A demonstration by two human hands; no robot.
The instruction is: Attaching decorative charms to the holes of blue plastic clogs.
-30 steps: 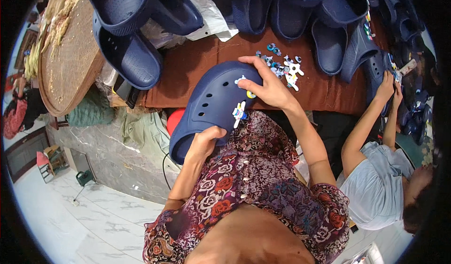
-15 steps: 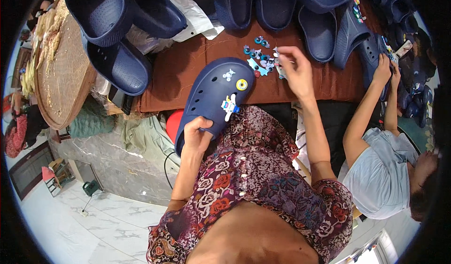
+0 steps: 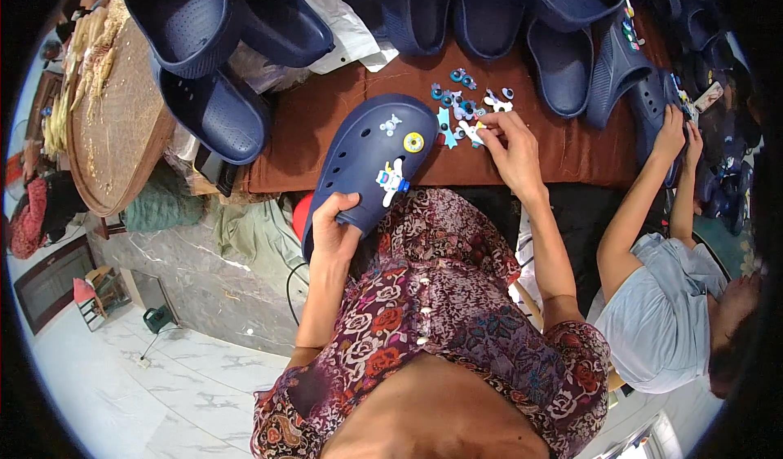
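Note:
A navy clog (image 3: 347,153) is tilted in front of me, its holed upper turned up. My left hand (image 3: 336,224) grips it at the foot opening, thumb on top and fingers hidden inside. Three charms sit on the upper: a pale blue figure (image 3: 391,124), a yellow ring (image 3: 413,142) and a larger white-and-blue figure (image 3: 391,181). Right of the toe, on brown cloth, my right hand (image 3: 515,157) pinches a white charm (image 3: 471,132) at the edge of a small pile of loose blue and white charms (image 3: 462,108).
Several navy clogs (image 3: 489,18) line the back of the brown-covered table (image 3: 326,124). A white wrapper (image 3: 347,31) lies among them. At the left stands a round woven tray (image 3: 118,133). On the right, a co-worker's hands (image 3: 673,137) hold another navy clog (image 3: 648,108).
My right hand has come down and slightly left, its fingers closing at a white charm in the pile. My left hand still holds the clog, almost unmoved.

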